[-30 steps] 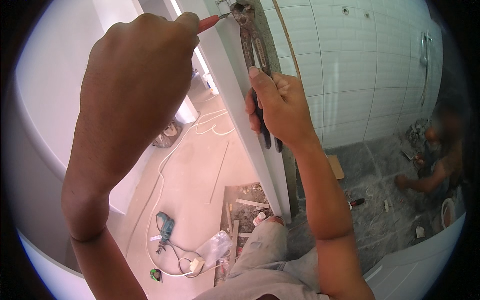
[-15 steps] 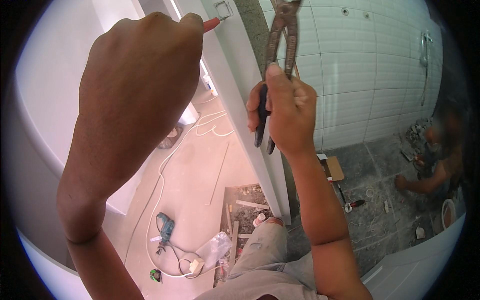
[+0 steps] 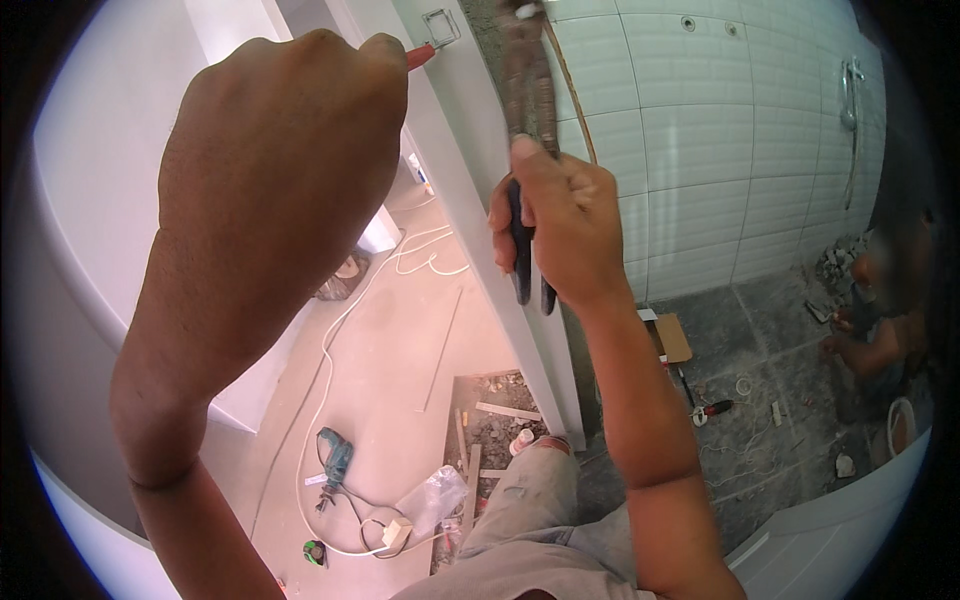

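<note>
My left hand (image 3: 285, 150) is closed round a slim red-handled tool (image 3: 421, 56). Its thin metal tip meets a small rectangular outline (image 3: 440, 27) cut or marked on the white door frame (image 3: 465, 160); most of the tool is hidden behind my fingers. To the right, my right hand (image 3: 570, 220) grips a pair of long rusty pliers (image 3: 531, 100) by the dark handles. Their head points up beside the frame, smeared by motion and partly out of the picture. The pliers are apart from the red-handled tool.
A blue power drill (image 3: 336, 455), white cable (image 3: 322, 370) and clear plastic bag (image 3: 438, 497) lie on the left floor. Rubble and wood strips (image 3: 505, 410) lie at the threshold. Right, a co-worker (image 3: 885, 340) crouches by a bucket (image 3: 903, 425); an open cardboard box (image 3: 672, 338) sits nearer.
My right hand and the pliers have swung left, toward the door frame. My left hand stays almost still at the outline. The co-worker's arm has drawn back to the right.
</note>
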The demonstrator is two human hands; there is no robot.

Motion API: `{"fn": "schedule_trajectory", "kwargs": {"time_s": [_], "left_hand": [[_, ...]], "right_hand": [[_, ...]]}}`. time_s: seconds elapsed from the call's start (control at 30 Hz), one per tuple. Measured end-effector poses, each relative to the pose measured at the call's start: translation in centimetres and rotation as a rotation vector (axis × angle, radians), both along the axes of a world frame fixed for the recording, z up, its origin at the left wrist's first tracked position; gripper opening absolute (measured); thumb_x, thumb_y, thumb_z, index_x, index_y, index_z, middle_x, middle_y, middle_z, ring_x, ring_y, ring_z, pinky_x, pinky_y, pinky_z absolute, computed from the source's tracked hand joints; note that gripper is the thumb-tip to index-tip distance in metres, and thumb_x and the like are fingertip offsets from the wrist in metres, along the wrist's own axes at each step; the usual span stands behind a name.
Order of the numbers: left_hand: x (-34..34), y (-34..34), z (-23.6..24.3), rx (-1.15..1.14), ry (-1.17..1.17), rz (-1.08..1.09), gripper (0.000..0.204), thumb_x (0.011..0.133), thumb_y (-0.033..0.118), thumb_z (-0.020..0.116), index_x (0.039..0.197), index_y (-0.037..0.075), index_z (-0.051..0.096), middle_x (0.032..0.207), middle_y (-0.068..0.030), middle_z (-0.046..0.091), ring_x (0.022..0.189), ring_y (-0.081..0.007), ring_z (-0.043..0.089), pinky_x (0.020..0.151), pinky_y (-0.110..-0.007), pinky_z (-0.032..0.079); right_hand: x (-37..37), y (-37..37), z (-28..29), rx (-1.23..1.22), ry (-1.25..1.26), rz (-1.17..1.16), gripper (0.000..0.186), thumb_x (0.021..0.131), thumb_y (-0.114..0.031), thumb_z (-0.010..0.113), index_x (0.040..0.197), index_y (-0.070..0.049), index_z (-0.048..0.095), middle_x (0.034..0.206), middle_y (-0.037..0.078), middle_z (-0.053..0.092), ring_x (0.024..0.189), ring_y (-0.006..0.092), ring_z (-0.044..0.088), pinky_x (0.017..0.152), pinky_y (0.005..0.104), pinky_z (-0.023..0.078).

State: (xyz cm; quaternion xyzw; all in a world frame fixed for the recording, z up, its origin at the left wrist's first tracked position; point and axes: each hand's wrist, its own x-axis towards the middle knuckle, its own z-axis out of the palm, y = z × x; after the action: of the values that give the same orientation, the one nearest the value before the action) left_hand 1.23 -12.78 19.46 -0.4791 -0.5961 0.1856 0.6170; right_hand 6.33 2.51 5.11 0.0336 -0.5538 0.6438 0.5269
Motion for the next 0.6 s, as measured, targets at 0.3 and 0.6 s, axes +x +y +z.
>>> {"fn": "schedule_trajectory", "kwargs": {"time_s": [0.3,0.6], "left_hand": [[0.17,-0.2,0.06,-0.013,0.004,-0.019,0.016,0.098,0.014,0.068,0.11,0.004,0.07,0.08,-0.0143,0.074,0.057,-0.0212,0.069,0.052,-0.031,0.053],[0.41,0.03,0.39,-0.048,-0.006,-0.038,0.016,0.097,0.012,0.067,0.111,0.005,0.071,0.079,-0.0149,0.073,0.06,-0.0238,0.07,0.055,-0.036,0.054]], "right_hand": [[-0.21,-0.35,0.18,-0.052,0.155,0.102,0.053,0.106,-0.032,0.053,0.063,-0.001,0.055,0.049,0.006,0.052,0.039,0.0137,0.053,0.037,0.0296,0.041],[-0.35,0.07,0.0,0.032,0.063,0.127,0.049,0.105,-0.033,0.057,0.064,-0.01,0.04,0.061,0.011,0.059,0.041,0.0176,0.053,0.037,0.0334,0.042]]}}
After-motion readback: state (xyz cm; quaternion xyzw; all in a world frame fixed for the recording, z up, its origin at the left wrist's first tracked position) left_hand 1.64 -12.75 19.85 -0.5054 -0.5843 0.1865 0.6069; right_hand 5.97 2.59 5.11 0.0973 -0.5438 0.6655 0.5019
